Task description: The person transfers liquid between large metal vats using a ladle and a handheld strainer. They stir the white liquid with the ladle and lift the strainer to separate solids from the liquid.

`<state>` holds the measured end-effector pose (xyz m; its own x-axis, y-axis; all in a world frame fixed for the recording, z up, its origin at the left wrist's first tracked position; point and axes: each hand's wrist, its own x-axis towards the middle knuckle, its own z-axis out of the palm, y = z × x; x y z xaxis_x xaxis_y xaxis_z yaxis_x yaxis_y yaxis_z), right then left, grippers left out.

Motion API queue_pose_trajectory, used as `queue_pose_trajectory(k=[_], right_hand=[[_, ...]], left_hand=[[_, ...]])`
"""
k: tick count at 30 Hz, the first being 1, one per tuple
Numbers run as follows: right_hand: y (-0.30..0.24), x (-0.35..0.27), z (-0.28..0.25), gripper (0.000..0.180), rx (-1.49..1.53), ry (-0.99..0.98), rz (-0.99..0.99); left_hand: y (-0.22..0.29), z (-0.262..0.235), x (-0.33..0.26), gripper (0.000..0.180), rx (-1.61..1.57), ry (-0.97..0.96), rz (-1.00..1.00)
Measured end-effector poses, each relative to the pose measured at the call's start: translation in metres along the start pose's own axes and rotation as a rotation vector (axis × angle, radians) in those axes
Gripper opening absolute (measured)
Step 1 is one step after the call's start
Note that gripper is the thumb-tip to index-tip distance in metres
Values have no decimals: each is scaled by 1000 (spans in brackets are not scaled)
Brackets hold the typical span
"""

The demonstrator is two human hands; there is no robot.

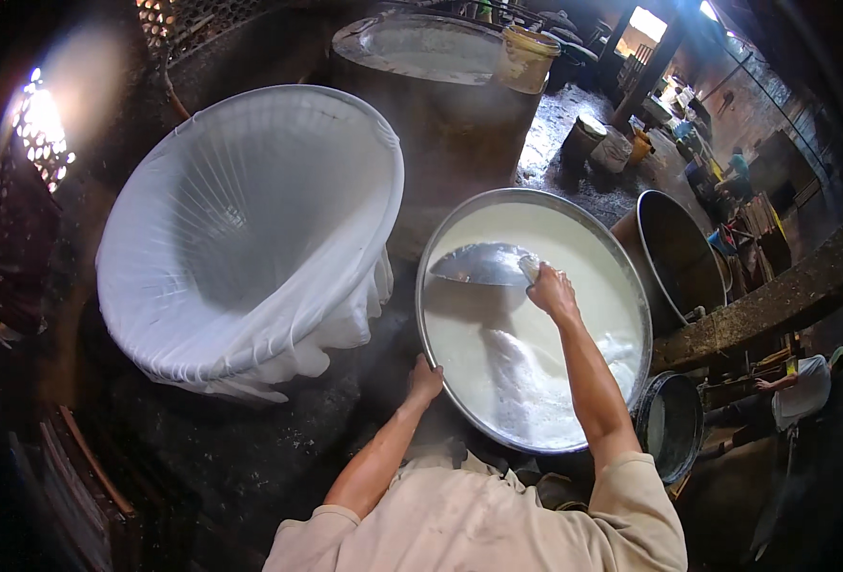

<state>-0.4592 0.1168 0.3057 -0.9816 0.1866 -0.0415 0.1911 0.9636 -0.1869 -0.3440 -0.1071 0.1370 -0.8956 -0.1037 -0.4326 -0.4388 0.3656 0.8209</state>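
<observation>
A large round metal vat [646, 315] of creamy white liquid stands in front of me, with foam on its near part. My right hand [553, 292] is closed around the handle of a wide, shiny metal scoop [483, 264], whose lower edge meets the liquid in the far left part of the vat. My left hand [425, 379] grips the vat's near left rim; its fingertips are partly hidden. To the left, a white cloth [250, 191] is draped inside a big round hoop, sagging in the middle, with loose folds hanging over its near right side.
Behind the vat stands a large drum [440, 124] with a yellowish bucket [526, 59] at its rim. On the right are a tilted dark barrel [683, 257], a smaller tub [671, 429] and a thick beam [755, 310]. Another person [802, 391] is at the far right.
</observation>
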Motion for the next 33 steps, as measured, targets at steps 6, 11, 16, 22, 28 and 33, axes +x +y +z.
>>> queue_pose_trajectory(k=[6, 11, 16, 22, 28, 33], right_hand=[[44, -1, 63, 18, -14, -56, -68], [73, -40, 77, 20, -58, -150, -3], [106, -83, 78, 24, -54, -253, 45], [179, -132, 88, 31, -80, -357, 227], [242, -169, 68, 32, -66, -335, 245], [275, -192, -5, 30, -118, -256, 141]], left_hand=[[5, 0, 2, 38, 71, -34, -21], [-2, 3, 3, 35, 83, -1, -4], [-3, 2, 5, 36, 141, 27, 3], [7, 11, -2, 42, 147, 50, -3], [-21, 15, 19, 40, 23, 56, 19], [-16, 20, 13, 41, -11, 120, 13]])
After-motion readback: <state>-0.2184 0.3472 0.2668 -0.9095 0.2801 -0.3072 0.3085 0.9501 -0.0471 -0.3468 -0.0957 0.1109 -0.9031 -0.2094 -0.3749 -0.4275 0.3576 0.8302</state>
